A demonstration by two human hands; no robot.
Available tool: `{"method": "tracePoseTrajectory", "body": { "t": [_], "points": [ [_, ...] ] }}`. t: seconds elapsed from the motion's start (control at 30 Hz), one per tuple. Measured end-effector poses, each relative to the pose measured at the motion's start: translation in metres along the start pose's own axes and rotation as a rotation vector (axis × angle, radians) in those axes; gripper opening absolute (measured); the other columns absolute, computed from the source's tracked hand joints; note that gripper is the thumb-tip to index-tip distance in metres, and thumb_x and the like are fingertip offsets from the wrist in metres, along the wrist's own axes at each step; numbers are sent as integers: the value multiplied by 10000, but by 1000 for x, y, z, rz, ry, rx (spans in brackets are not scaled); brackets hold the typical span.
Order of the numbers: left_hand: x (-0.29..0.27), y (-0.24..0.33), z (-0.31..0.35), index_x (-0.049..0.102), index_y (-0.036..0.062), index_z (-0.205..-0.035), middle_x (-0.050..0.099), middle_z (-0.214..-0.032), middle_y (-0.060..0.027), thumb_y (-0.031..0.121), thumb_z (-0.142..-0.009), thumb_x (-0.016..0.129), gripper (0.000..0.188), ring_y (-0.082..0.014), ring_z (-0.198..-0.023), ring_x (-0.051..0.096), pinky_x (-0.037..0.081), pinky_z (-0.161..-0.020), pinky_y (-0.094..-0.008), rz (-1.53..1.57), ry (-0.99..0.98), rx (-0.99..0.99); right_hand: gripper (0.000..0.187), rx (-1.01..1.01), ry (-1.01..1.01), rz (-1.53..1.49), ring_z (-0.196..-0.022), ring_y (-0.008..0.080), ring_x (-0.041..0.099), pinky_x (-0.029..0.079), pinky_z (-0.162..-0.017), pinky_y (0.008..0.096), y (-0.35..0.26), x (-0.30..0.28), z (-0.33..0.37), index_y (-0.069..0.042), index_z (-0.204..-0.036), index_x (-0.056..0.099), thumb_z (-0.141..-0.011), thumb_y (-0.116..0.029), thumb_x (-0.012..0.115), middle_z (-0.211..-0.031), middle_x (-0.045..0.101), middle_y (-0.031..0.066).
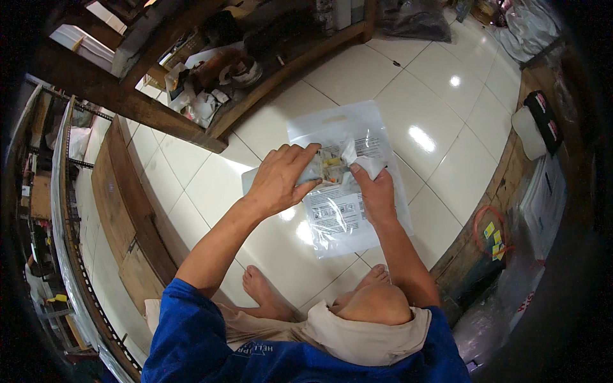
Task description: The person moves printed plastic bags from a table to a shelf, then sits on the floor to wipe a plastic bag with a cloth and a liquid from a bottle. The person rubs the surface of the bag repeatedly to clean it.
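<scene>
Currently, my left hand (279, 180) lies at nine o'clock of the clear bag (351, 237), thumb and fingers spread across a grey box (311, 170). The box reaches from under this hand toward three o'clock, over the bag. There, my right hand (375, 193) pinches a crumpled white cloth (370, 165) between thumb and fingers.

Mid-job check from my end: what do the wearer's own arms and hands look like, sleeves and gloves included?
The left hand and right hand are both ungloved, with no watch visible at either wrist. Both forearms are bare; the left sleeve and right sleeve are plain blue, short, with no cables visible.
</scene>
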State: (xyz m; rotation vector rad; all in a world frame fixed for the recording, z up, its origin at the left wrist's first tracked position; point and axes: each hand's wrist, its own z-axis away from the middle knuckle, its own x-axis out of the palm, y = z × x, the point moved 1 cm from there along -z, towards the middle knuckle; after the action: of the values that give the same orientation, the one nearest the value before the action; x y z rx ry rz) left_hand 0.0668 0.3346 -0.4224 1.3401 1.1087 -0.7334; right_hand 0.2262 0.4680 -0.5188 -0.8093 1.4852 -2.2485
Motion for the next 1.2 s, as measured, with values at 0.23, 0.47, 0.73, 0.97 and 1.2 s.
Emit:
{"method": "tracePoseTrajectory", "body": {
  "t": [0.23,0.47,0.73,0.97,1.2],
  "points": [
    [-18,39,-32,495,74,-1325,599,-1016,-93,237,-725,750,672,-282,-986,569,441,-810,-406,-365,-165,153,318,57,113,121,-940,182,624,476,-853,341,31,-1,14,17,-1129,643,-866,-160,668,-1033,690,104],
    [-30,67,-58,584,66,-1169,606,-974,-41,187,-831,596,359,-196,-945,573,435,-794,-345,-673,-181,340,336,160,-10,-259,-1099,206,592,491,-939,360,32,5,1,-15,-1268,502,-933,9,496,-1191,584,85],
    [-20,83,-85,614,95,-1073,618,-931,-11,187,-840,575,254,-177,-917,581,435,-777,-340,-731,-184,435,346,180,-67,-760,-1187,224,561,458,-1024,411,13,-5,-3,-59,-1322,465,-977,-41,442,-1303,547,92],
    [-19,67,-86,627,128,-1110,639,-978,-34,205,-803,644,318,-217,-949,614,468,-800,-375,-615,-223,389,368,173,-68,-828,-1215,263,535,455,-1042,426,13,-11,2,-25,-1334,444,-970,-55,493,-1316,519,125],
    [-25,66,-88,619,122,-1164,635,-997,-54,236,-753,749,446,-254,-1006,610,483,-858,-402,-521,-278,320,341,196,-47,-840,-1180,256,569,476,-1020,439,11,-16,6,-27,-1321,461,-987,-87,497,-1284,557,115]
  ]
}}
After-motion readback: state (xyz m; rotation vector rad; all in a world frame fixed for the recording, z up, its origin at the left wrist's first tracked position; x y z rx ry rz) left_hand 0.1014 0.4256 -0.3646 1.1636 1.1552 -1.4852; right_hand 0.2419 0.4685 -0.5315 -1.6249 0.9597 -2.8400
